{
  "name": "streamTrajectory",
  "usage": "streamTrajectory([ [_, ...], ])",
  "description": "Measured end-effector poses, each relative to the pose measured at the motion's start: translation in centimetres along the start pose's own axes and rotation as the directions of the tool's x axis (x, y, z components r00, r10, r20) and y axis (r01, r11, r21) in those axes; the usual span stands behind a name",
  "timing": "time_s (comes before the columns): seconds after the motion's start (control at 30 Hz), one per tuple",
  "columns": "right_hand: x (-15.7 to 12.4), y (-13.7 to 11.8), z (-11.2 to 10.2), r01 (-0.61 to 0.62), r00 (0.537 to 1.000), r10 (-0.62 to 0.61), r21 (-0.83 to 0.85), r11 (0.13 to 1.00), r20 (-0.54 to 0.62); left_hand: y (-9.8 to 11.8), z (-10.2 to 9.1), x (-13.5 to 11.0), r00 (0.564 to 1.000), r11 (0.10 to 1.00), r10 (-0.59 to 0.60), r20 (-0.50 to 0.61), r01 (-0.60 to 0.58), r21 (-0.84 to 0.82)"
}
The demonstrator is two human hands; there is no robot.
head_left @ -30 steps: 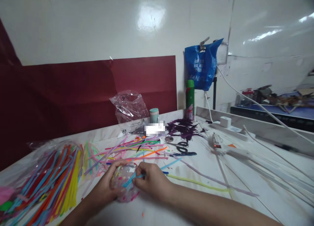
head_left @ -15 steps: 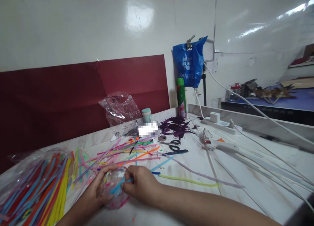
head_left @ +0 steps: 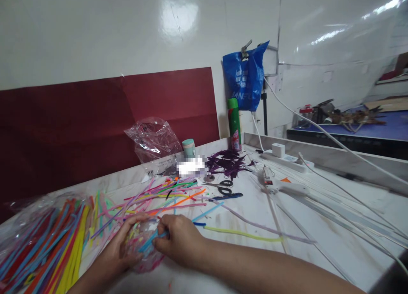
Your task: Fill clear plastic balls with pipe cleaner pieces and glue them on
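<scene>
Low on the white table, my left hand (head_left: 119,249) cups a small clear plastic ball (head_left: 142,249) with bits of coloured pipe cleaner on it. My right hand (head_left: 178,241) is closed in a pinch on a light blue pipe cleaner piece (head_left: 151,241) that lies across the ball. Loose pipe cleaners (head_left: 168,198) in many colours are spread just behind both hands. A large clear bag of pipe cleaners (head_left: 47,243) lies to the left. A long yellow-green pipe cleaner (head_left: 245,234) lies to the right of my right hand.
Scissors (head_left: 223,185), a glue gun (head_left: 267,183) and a pile of purple scraps (head_left: 228,162) lie mid-table. A crumpled clear bag (head_left: 153,141), a small teal tube (head_left: 188,147) and a green spray can (head_left: 235,124) stand at the back. A power strip (head_left: 287,158) with white cables and thin rods (head_left: 334,213) is on the right.
The view has swung right, so hands and ball sit further left and lower in the picture. Both hands keep their hold on the ball and the blue piece.
</scene>
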State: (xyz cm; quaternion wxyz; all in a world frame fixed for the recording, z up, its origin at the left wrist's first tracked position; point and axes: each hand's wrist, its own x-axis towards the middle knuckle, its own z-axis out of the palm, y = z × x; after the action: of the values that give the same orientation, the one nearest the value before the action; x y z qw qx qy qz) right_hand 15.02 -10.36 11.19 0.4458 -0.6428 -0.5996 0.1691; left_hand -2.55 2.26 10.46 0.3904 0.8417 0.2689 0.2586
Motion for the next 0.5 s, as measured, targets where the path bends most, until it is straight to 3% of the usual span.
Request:
streamTrajectory([
  [0.5, 0.0, 0.24, 0.06, 0.044, 0.999, -0.044, -0.027, 0.999, 0.0, 0.22, 0.43, -0.11, 0.999, 0.999, 0.006, -0.035, -0.007, -0.039],
])
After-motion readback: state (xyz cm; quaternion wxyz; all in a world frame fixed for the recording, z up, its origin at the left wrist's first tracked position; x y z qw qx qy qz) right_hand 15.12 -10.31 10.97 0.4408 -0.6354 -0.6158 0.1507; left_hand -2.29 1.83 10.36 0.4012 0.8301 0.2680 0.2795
